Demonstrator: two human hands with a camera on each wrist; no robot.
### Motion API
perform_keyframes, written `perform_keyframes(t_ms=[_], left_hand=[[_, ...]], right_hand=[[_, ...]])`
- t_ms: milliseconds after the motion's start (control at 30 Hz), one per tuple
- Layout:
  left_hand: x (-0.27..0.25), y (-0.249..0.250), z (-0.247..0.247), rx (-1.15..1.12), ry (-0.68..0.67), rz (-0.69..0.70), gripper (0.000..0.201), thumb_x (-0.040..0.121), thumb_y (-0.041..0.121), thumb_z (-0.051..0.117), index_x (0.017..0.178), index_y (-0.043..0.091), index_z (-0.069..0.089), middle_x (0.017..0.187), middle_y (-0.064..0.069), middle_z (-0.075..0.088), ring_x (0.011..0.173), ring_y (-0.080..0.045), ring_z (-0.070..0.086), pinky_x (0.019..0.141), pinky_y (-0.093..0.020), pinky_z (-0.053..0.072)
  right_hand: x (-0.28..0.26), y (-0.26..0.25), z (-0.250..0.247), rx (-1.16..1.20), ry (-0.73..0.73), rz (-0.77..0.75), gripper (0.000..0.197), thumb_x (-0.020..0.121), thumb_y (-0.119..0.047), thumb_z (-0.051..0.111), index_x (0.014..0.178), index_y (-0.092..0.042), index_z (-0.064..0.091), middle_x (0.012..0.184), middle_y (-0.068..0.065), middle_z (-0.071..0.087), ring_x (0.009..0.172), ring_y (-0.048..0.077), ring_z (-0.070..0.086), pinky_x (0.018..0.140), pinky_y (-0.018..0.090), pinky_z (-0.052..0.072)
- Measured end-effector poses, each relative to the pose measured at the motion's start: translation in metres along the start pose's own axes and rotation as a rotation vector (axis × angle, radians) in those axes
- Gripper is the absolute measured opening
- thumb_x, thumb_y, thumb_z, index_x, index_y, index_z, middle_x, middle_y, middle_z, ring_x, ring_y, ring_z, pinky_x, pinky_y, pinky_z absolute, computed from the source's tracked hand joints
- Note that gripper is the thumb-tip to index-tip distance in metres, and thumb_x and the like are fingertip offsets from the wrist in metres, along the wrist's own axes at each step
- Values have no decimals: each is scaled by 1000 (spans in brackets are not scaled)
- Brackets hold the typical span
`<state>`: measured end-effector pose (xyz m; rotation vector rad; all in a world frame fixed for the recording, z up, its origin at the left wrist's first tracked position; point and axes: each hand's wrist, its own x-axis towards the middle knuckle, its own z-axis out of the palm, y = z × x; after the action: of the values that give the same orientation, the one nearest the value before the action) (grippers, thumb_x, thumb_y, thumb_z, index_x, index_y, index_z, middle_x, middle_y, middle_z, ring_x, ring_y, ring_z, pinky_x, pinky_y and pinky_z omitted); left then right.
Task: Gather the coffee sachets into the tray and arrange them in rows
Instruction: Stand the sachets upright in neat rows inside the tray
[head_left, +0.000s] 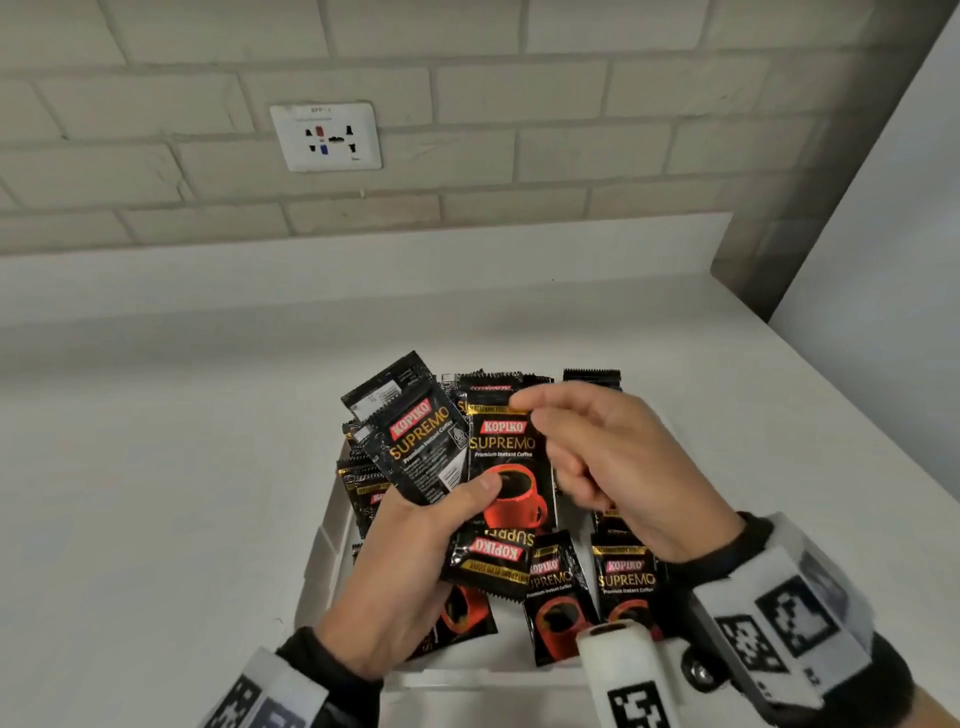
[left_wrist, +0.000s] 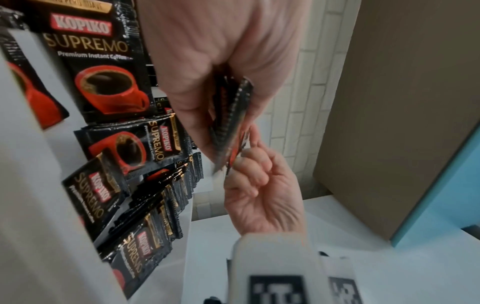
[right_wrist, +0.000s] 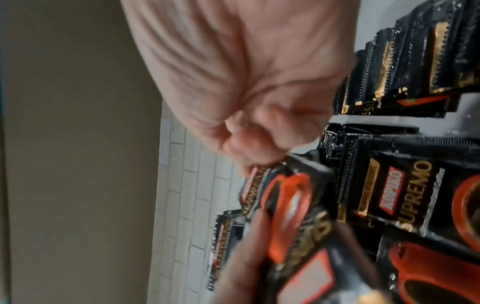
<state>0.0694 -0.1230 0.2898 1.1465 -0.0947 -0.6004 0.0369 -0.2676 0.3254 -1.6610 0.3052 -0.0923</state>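
Several coffee sachets are gripped in a fan by the left hand, clamped under its thumb above the white tray. One upright sachet in that fan is pinched at its top edge by the right hand, fingertip and thumb closed on it. More sachets lie overlapped inside the tray, near the countertop's front edge.

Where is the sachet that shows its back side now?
In the head view the back-facing sachet is leftmost in the fan gripped by the left hand, above the tray.

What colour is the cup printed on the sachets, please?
Red, on black coffee sachets; clearest in the head view.
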Motion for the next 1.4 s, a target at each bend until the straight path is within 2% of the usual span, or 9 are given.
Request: perform_keyframes(t_ms=[100, 167, 267, 433, 600, 800, 933, 1067, 1400], left_hand=[[-2, 4, -2, -23, -36, -3, 35, 68, 5, 63, 103, 9, 66, 93, -14, 73, 74, -24, 71, 63, -30, 59], [-3, 6, -3, -30, -59, 1, 34, 69, 5, 62, 102, 10, 66, 95, -14, 73, 78, -25, 71, 67, -31, 59], [-4, 4, -3, -60, -70, -4, 36, 70, 6, 61, 105, 7, 65, 99, -17, 72, 81, -26, 71, 72, -34, 58], [-3, 3, -8, -103, -14, -22, 41, 68, 6, 62, 109, 4, 63, 97, -16, 72, 77, -25, 71, 61, -31, 59], [0, 5, -13, -77, 35, -16, 36, 69, 7, 64, 105, 10, 63, 92, -14, 73, 75, -24, 71, 58, -32, 59], [2, 5, -13, -41, 3, -18, 26, 68, 6, 62, 93, 11, 69, 85, -12, 74, 70, -21, 71, 54, -28, 57], [-3, 6, -3, -11, -67, 25, 24, 63, 4, 61, 66, 21, 77, 74, -6, 74, 62, -16, 70, 48, -23, 53], [-5, 5, -8, -23, -62, 18, 19, 72, 16, 60, 74, 22, 77, 83, -6, 75, 72, -17, 72, 57, -27, 56], [-2, 8, -10, -22, 214, 198, 34, 85, 29, 55, 115, 15, 61, 104, -7, 72, 92, -28, 70, 73, -42, 58]], right_hand=[[2, 6, -1, -173, 184, -102, 28, 72, -35, 70, 94, -34, 52, 71, -5, 57, 61, 3, 56, 60, 19, 48], [0, 8, 4, -218, 157, -82, 38, 66, -34, 77, 93, -33, 50, 81, -1, 62, 64, 4, 59, 58, 18, 50], [0, 13, 7, -134, 110, -70, 26, 71, -21, 75, 90, -22, 58, 77, -1, 68, 57, 0, 61, 47, 16, 47], [4, 22, -3, -2, 117, -76, 12, 77, -14, 69, 84, -23, 66, 82, -4, 73, 78, 11, 69, 78, 33, 51], [-4, 15, -18, 57, 269, -126, 10, 76, -27, 64, 86, -27, 67, 84, -7, 73, 80, 11, 69, 83, 36, 52], [-17, 3, -16, -413, -102, -116, 23, 71, -37, 66, 86, -21, 70, 103, -16, 62, 91, -6, 58, 79, 9, 46], [-12, 11, 0, -443, -46, -132, 13, 73, -30, 70, 78, -18, 70, 97, -6, 64, 86, 9, 63, 83, 31, 52], [-11, 16, 3, -411, -44, -118, 20, 68, -34, 72, 73, -15, 70, 85, 8, 69, 79, 27, 66, 80, 46, 52], [-18, 25, 18, -169, -36, -58, 7, 74, -17, 74, 68, -18, 70, 70, 0, 72, 65, 14, 69, 68, 24, 55]])
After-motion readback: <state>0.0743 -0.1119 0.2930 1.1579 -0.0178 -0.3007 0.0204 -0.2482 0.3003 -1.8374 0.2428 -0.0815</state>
